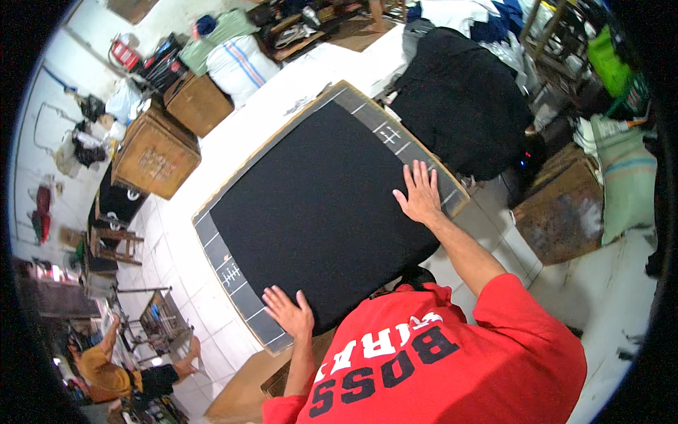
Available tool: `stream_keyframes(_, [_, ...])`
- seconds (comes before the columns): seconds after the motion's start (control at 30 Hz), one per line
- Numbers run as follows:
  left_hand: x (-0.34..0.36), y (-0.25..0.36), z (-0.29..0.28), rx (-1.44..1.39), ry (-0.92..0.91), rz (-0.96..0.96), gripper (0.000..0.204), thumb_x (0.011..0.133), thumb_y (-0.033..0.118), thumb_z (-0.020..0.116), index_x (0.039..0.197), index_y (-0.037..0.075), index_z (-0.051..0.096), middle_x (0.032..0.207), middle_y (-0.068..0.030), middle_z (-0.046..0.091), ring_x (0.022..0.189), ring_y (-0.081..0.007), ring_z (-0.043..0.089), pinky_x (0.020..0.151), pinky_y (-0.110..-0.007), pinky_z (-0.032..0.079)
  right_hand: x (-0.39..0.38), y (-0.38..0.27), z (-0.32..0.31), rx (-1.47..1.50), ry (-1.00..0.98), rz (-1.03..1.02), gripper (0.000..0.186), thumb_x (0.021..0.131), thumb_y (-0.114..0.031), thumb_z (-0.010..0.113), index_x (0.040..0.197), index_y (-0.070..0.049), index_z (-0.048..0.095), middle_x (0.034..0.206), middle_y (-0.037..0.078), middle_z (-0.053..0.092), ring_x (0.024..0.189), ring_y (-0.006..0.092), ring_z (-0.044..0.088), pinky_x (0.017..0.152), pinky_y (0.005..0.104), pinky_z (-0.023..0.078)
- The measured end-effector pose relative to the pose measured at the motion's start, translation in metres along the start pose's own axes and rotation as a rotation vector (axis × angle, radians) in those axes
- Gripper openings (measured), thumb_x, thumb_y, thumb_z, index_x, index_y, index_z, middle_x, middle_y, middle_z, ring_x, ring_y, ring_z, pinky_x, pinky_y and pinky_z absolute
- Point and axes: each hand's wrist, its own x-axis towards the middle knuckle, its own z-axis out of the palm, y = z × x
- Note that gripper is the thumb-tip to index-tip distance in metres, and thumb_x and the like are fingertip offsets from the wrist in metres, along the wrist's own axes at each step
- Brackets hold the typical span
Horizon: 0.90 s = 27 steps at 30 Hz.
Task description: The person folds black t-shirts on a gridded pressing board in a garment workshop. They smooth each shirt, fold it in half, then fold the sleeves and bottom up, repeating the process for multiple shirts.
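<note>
A wide black cloth [318,205] is spread over a dark board [236,300] with a pale wooden rim. White chalk-like lines mark the board's left and right borders. My left hand [288,312] lies flat at the cloth's near left edge, fingers stretched out and partly over the border. On the right side, my right hand [421,194] rests palm down across the cloth's edge and the marked border, its fingers spread. Neither hand grips anything. Toward my body the cloth runs down to the board's near edge, partly hidden by my red shirt.
A heap of black fabric [459,102] sits just beyond the board's right side. Cardboard boxes [157,152] and a white striped sack [240,67] stand at the far left. Another person [116,367] sits at lower left. A pale green sack [625,180] stands at right.
</note>
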Motion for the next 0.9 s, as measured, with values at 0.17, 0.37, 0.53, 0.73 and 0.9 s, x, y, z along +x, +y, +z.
stream_keyframes(0.17, [-0.003,-0.019,0.003,0.059,-0.002,-0.188,0.076,0.105,0.043,0.050,0.161,-0.002,0.026,0.170,-0.0219,0.020,0.159,-0.0379,0.016,0.127,-0.058,0.010,0.059,-0.054,0.012,0.149,0.029,-0.223,0.078,0.103,-0.051,0.053,0.161,-0.004,0.030,0.168,0.027,0.019,0.158,0.0416,0.013,0.129,0.0557,0.009])
stream_keyframes(0.37, [0.003,-0.009,-0.003,0.018,-0.003,-0.220,0.075,0.103,0.038,0.054,0.161,-0.002,0.027,0.170,-0.0229,0.020,0.159,-0.0386,0.015,0.127,-0.058,0.009,0.186,-0.095,0.045,0.194,0.050,-0.534,0.076,0.097,-0.058,0.057,0.155,-0.011,0.045,0.164,0.020,0.034,0.154,0.0426,0.025,0.125,0.0598,0.018])
stream_keyframes(0.53, [0.010,-0.007,-0.007,0.008,-0.039,-0.240,0.077,0.100,0.037,0.056,0.160,-0.003,0.028,0.169,-0.0240,0.021,0.159,-0.0395,0.015,0.127,-0.058,0.008,0.299,-0.119,0.075,0.045,-0.015,-0.517,0.078,0.101,-0.065,0.046,0.161,-0.016,0.036,0.167,0.017,0.030,0.155,0.0380,0.023,0.126,0.0594,0.015])
stream_keyframes(0.73, [0.013,-0.009,-0.006,-0.028,-0.070,-0.274,0.077,0.097,0.035,0.057,0.159,-0.003,0.031,0.169,-0.0249,0.021,0.158,-0.0412,0.016,0.127,-0.058,0.009,0.341,-0.158,0.087,0.072,0.062,-0.533,0.076,0.103,-0.061,0.045,0.161,-0.014,0.034,0.168,0.018,0.028,0.156,0.0384,0.021,0.126,0.0597,0.015])
stream_keyframes(0.9, [0.012,-0.012,-0.006,-0.057,-0.065,-0.278,0.077,0.097,0.034,0.057,0.159,-0.003,0.031,0.168,-0.0252,0.023,0.157,-0.0416,0.018,0.126,-0.059,0.010,0.324,-0.192,0.090,0.059,-0.100,-0.772,0.075,0.103,-0.063,0.044,0.162,-0.017,0.034,0.169,0.015,0.025,0.157,0.0345,0.022,0.127,0.0599,0.013])
